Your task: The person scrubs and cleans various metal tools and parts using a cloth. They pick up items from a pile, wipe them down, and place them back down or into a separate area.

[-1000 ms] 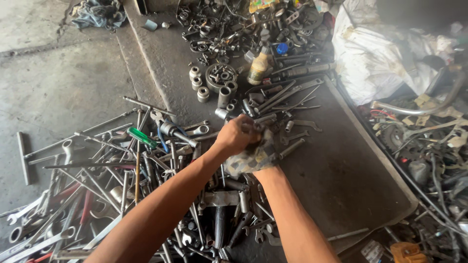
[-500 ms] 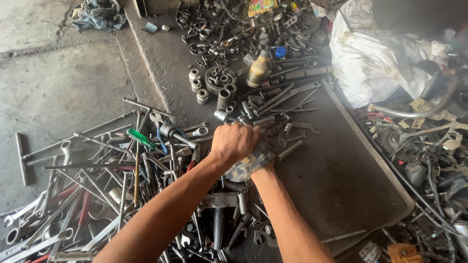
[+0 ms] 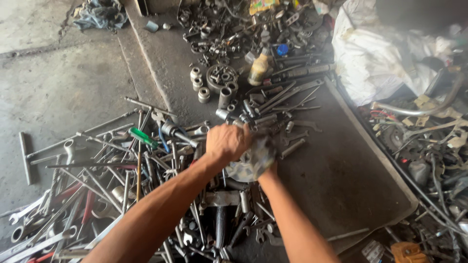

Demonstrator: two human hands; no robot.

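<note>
My left hand [image 3: 225,142] is closed in a fist over a tool whose shape I cannot make out, right against a patterned, dirty rag [image 3: 251,160]. My right hand [image 3: 268,170] is mostly wrapped under that rag and grips it from below. Both hands meet above a dark metal tray [image 3: 341,180], at the edge of a heap of wrenches and sockets [image 3: 146,195]. What is inside the rag is hidden and blurred.
A green-handled screwdriver [image 3: 143,138] lies left of my hands. Sockets [image 3: 222,92], a yellowish bottle [image 3: 259,68] and small parts fill the far end. A white sack [image 3: 375,58] and scrap wires lie right. Bare concrete floor [image 3: 53,87] is at left.
Both hands have twisted against each other with the rag between them, and slid slightly nearer and left. The rag is now bunched rounder and blurred by motion.
</note>
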